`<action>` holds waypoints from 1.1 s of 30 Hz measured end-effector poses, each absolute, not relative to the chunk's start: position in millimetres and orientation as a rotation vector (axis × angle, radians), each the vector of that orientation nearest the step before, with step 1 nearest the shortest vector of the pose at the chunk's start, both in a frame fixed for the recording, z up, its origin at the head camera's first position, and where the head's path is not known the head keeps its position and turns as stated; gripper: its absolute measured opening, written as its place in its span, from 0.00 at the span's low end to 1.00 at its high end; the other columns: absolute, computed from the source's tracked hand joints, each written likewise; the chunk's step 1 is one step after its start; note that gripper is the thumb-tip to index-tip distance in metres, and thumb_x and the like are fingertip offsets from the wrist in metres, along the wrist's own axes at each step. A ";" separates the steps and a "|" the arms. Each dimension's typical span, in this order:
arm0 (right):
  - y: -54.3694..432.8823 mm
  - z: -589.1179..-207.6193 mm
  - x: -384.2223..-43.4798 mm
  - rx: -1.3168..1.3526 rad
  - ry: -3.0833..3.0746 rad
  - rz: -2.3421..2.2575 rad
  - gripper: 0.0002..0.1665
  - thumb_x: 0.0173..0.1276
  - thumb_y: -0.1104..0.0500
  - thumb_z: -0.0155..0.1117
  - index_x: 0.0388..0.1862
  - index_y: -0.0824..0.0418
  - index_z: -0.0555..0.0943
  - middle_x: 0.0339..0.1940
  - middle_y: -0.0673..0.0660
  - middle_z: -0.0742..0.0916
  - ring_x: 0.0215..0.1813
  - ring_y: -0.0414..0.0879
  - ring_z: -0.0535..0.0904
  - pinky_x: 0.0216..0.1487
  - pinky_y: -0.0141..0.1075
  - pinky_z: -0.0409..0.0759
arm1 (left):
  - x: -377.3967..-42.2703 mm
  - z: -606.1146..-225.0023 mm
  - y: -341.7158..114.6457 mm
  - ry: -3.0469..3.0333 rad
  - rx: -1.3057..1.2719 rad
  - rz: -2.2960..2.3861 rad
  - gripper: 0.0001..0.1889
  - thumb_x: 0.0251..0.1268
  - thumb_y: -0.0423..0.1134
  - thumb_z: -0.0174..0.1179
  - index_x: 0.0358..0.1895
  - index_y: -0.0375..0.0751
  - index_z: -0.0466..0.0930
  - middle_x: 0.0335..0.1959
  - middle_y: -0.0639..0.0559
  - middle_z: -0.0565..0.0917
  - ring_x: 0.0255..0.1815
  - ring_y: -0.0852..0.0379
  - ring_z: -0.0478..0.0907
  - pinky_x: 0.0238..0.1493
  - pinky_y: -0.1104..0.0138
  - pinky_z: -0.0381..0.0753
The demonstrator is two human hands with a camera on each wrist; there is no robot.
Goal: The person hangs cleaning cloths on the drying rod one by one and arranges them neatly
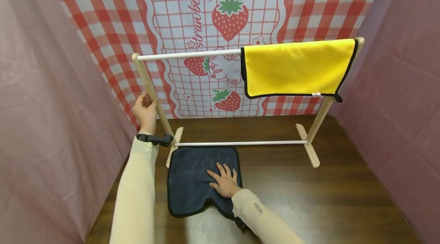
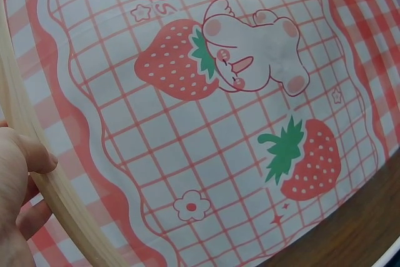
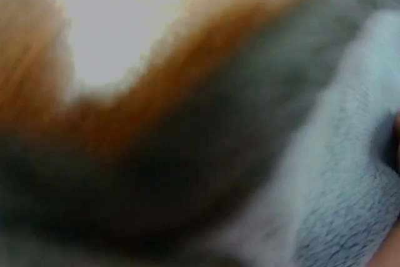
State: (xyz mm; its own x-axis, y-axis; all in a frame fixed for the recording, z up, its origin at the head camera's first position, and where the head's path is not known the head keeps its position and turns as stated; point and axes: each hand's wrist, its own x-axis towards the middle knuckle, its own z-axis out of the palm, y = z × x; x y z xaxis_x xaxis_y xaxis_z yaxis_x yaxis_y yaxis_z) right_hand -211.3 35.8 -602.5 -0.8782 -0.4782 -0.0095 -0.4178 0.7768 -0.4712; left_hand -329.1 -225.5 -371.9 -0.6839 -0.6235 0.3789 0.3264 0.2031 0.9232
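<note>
A wooden rack (image 1: 150,83) with white rods stands on the table. My left hand (image 1: 146,111) grips its left post about halfway up; in the left wrist view the thumb (image 2: 41,156) lies across the front of the post (image 2: 69,207) and fingers show behind it. A dark blue towel (image 1: 189,181) with black edging lies on the table at the rack's left foot, its near edge notched inward. My right hand (image 1: 225,183) rests on the towel's right part with fingers spread. Close up and blurred, the towel (image 3: 337,198) fills much of the right wrist view.
A yellow towel (image 1: 299,68) with black edging hangs over the right half of the top rod (image 1: 189,55). The lower rod (image 1: 240,143) runs just beyond the dark towel. Behind hangs a strawberry-print cloth (image 1: 220,15); pink curtains (image 1: 402,83) flank both sides.
</note>
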 end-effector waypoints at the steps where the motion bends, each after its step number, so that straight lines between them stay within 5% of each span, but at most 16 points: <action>1: 35.6 -603.0 -211.4 -0.716 2.862 -0.716 0.29 0.74 0.51 0.60 0.73 0.49 0.72 0.77 0.62 0.63 0.75 0.66 0.53 0.68 0.70 0.51 | -328.8 -371.7 -225.4 -1.727 0.281 -1.580 0.20 0.55 0.18 0.63 0.54 0.26 0.81 0.46 0.31 0.84 0.37 0.62 0.77 0.48 0.69 0.81; 7: 36.5 -610.0 -211.6 -0.713 2.970 -0.909 0.27 0.67 0.73 0.56 0.63 0.59 0.79 0.68 0.60 0.76 0.69 0.62 0.65 0.62 0.68 0.59 | -326.5 -371.5 -225.6 -1.743 0.284 -1.560 0.20 0.56 0.19 0.62 0.54 0.26 0.81 0.47 0.31 0.84 0.37 0.62 0.77 0.49 0.69 0.81; 13: 41.3 -618.8 -214.2 -0.702 3.004 -1.255 0.26 0.58 0.81 0.51 0.46 0.63 0.87 0.53 0.60 0.85 0.57 0.60 0.75 0.50 0.59 0.65 | -327.0 -373.5 -226.4 -1.741 0.286 -1.577 0.19 0.55 0.19 0.62 0.53 0.26 0.81 0.45 0.31 0.84 0.35 0.64 0.76 0.46 0.71 0.81; 22: 46.6 -615.0 -218.0 -0.676 2.962 -1.447 0.20 0.52 0.80 0.51 0.25 0.59 0.83 0.31 0.53 0.84 0.40 0.53 0.76 0.43 0.53 0.66 | -327.3 -372.6 -227.3 -1.760 0.276 -1.541 0.20 0.55 0.18 0.61 0.53 0.27 0.81 0.45 0.33 0.84 0.37 0.60 0.78 0.45 0.70 0.81; 33: 48.2 -611.8 -215.7 -0.800 2.880 -1.248 0.06 0.56 0.63 0.55 0.21 0.55 0.72 0.26 0.47 0.71 0.36 0.47 0.64 0.42 0.51 0.58 | -325.2 -372.0 -226.9 -1.773 0.272 -1.538 0.20 0.57 0.19 0.61 0.55 0.27 0.81 0.46 0.33 0.84 0.42 0.52 0.80 0.47 0.67 0.82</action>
